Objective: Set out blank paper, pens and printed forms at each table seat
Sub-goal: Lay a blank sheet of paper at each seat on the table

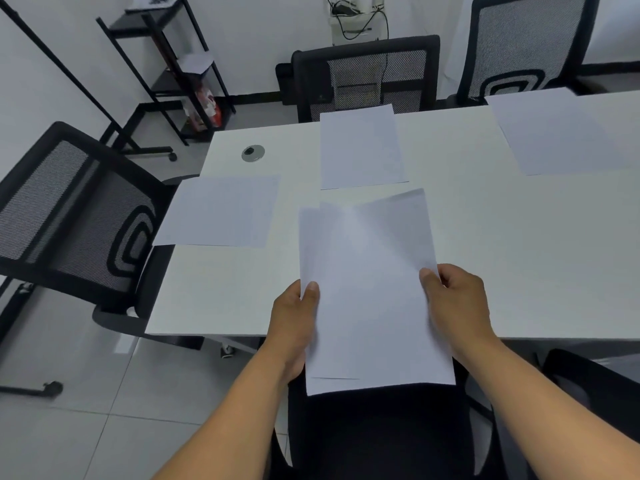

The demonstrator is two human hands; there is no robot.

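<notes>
Hands (374, 317) grip paper stack (370, 292) w/ sheets ahead.

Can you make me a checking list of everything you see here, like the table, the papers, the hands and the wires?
Surface: white rectangular table with a round grey cable port.
Job's things: three blank white paper sheets lie flat, at the left end, far middle and far right; a held stack of white sheets; no pens or printed forms seen.
Clutter: nothing seen on the table.
Hands: left hand and right hand grip the stack's sides.
Cables: black wires by the far wall.
Surroundings: black mesh office chairs, black metal shelf rack, grey tiled floor.
</notes>
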